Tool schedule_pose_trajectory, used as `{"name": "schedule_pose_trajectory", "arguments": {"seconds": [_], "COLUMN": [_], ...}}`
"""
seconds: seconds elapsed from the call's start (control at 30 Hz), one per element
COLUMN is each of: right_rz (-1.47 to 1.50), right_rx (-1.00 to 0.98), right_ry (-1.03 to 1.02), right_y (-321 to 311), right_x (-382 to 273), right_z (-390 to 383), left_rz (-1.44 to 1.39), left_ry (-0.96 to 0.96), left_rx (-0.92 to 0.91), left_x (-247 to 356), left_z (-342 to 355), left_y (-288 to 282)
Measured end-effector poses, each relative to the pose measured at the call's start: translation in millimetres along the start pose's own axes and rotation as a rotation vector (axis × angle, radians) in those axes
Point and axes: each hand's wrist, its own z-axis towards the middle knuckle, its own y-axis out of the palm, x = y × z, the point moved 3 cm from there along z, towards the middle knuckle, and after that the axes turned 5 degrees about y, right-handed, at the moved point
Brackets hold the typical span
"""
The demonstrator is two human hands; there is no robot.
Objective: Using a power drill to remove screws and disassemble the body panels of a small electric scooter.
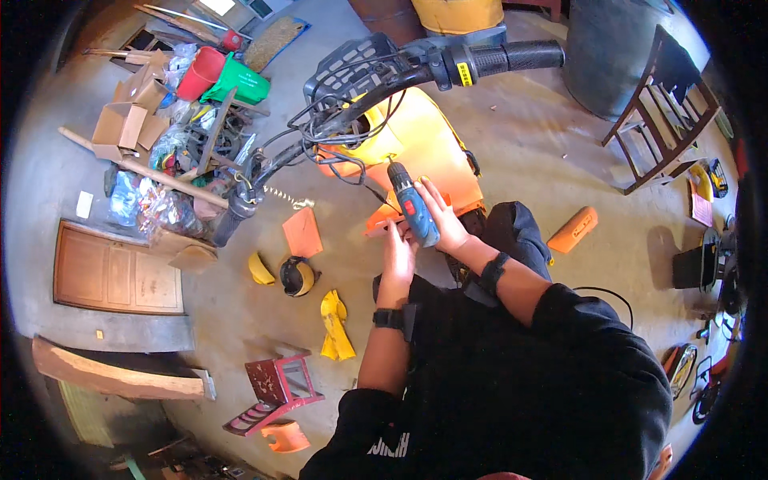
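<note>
Sheen on plastic, dull cloth and bare floor

Moulded plastic on the orange body panel (458, 180), smooth and brightly shining. More matt on the blue drill (416, 214), with a casing of hard-looking plastic. Textured, rubber-like and dull on the handlebar grip (534, 54). Matt plastic lattice in the black basket (350, 66). Smooth plastic again in the red bucket (202, 72) and green bucket (238, 82); thin, crinkled, glinting film in the clear bags (166, 213). Matt cardboard in the brown box (118, 126). Wood with a soft sheen in the panelled board (120, 268). Soft, lustreless cloth in the black top (520, 392). Concrete-like and scuffed on the floor (520, 132).

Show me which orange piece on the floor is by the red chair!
The notched piece, close beside the red chair. The four-sided piece and the long piece lie well away from it.
</note>
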Motion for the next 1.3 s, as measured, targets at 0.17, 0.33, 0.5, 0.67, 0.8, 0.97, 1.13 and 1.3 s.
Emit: {"name": "schedule_pose_trajectory", "arguments": {"seconds": [0.17,0.33,0.5,0.67,0.8,0.97,1.13,1.3], "right_rz": [-0.023,0.108,0.107,0.133,0.161,0.046,0.111,0.091], "right_rx": [-0.025,-0.109,-0.066,-0.115,-0.126,-0.042,-0.095,-0.06], "right_ry": [-0.025,0.065,0.034,0.135,0.188,0.044,0.157,0.083], "right_y": [1.1,6.1,0.0,6.7,6.9,7.3,6.3,4.4], "right_x": [-0.1,1.5,10.8,20.7,16.5,15.3,18.4,22.3], "right_z": [-2.5,-3.2,-0.1,-0.9,0.3,-2.2,-6.8,-10.8], "left_rz": [-0.135,0.25,0.475,0.081,0.08,0.076,0.068,0.151], "left_ry": [-0.003,0.071,-0.084,-0.092,-0.097,-0.071,-0.064,-0.104], "left_rx": [-0.048,0.037,0.042,0.176,0.198,0.114,0.146,0.152], "left_x": [-10.9,-44.8,-102.3,-94.6,-94.5,-100.2,-99.4,-102.9], "left_z": [-4.5,-9.0,-42.0,-40.7,-39.6,-41.4,-46.6,-44.3], "left_y": [-8.4,-52.4,-116.1,-120.5,-124.2,-130.3,-127.4,-123.7]}}
